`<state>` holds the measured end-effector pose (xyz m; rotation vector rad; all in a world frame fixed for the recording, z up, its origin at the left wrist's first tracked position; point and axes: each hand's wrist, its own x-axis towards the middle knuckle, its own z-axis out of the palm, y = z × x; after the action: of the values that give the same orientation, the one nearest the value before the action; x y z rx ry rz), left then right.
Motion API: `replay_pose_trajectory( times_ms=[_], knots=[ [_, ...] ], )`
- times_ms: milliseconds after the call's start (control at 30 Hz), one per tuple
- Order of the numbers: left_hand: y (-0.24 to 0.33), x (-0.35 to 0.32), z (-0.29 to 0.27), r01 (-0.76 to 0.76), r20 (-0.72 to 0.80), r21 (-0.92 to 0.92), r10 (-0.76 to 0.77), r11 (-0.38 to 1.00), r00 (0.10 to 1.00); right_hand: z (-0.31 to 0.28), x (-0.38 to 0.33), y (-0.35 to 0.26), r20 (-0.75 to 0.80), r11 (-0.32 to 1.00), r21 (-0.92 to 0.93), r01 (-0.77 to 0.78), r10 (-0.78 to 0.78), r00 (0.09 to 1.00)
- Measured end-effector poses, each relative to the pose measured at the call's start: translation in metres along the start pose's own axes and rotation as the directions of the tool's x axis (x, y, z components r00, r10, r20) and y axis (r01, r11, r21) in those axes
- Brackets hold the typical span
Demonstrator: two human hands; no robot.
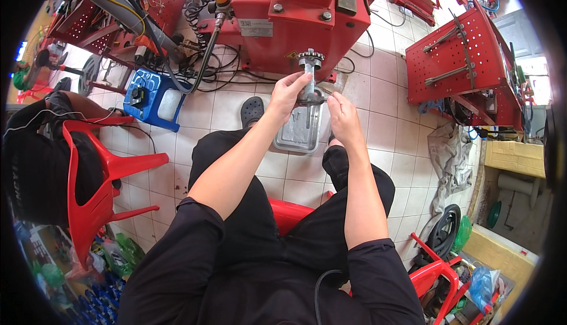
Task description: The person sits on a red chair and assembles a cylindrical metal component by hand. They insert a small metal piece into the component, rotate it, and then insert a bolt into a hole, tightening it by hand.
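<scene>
At your far left a person in dark clothes (35, 159) sits on a red plastic chair (97, 177), back toward you. Just beyond that chair a blue plastic stool (150, 97) stands on the white tiled floor (177, 165), with black hoses and cables (204, 59) trailing past it toward the big red machine (283, 18) ahead of you.

You sit on a red seat (289, 213), legs in black trousers spread apart, and a grey sandal (252, 111) shows beyond your left knee. Between your knees a shallow grey metal tray (300, 133) lies on the floor.

Your left hand (287, 93) is raised above that tray, fingers wrapped around the metal shaft (309, 80), which stands upright with its toothed gear end at the top, just in front of the machine's lower edge. Your right hand (342, 118) sits just beside it, a little lower, fingertips pinched in against the lower part of the same shaft; what exactly they pinch is too small to tell. Both hands are closed on the part, none of it resting on the tray.

Further right, a red perforated panel (466, 59) carries long metal bars. Below it a crumpled grey cloth (449, 153) lies on the tiles, and near your right hip a black tyre (446, 227) leans by a yellow box (502, 254).
</scene>
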<state>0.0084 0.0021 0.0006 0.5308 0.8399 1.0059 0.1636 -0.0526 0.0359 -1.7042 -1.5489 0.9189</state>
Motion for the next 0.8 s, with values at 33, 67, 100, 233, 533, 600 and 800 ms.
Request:
replay_pose_trajectory(
  times_ms=[33,67,100,233,533,600,800],
  knots=[
    [-0.001,0.001,-0.001,-0.017,0.01,0.002,0.017,1.0,1.0,0.0,0.0,0.001,0.008,1.0,0.004,-0.007,0.007,1.0],
    [-0.002,0.003,-0.004,-0.03,0.037,0.02,0.029,0.999,0.999,0.0,0.001,0.002,0.017,1.0,0.009,-0.013,0.013,1.0],
    [-0.003,0.004,-0.007,-0.042,0.065,0.038,0.04,0.998,0.997,0.0,0.001,0.003,0.025,1.0,0.013,-0.019,0.019,1.0],
    [-0.003,0.005,-0.006,-0.073,0.104,0.045,0.068,0.996,0.992,0.002,0.002,0.009,0.047,0.981,0.166,-0.103,0.096,0.994],
    [-0.003,0.002,-0.002,-0.136,0.096,-0.003,0.135,0.991,0.986,0.008,0.007,0.024,0.098,0.878,0.414,-0.24,0.219,0.971],
    [0.0,-0.002,0.002,-0.105,0.104,-0.005,0.105,0.995,0.989,0.008,0.008,0.024,0.051,0.892,0.404,-0.203,0.199,0.979],
    [-0.007,0.006,-0.009,-0.067,0.079,0.093,0.06,0.993,0.995,0.008,0.008,0.019,0.056,0.883,0.434,-0.179,0.172,0.984]
  ],
)
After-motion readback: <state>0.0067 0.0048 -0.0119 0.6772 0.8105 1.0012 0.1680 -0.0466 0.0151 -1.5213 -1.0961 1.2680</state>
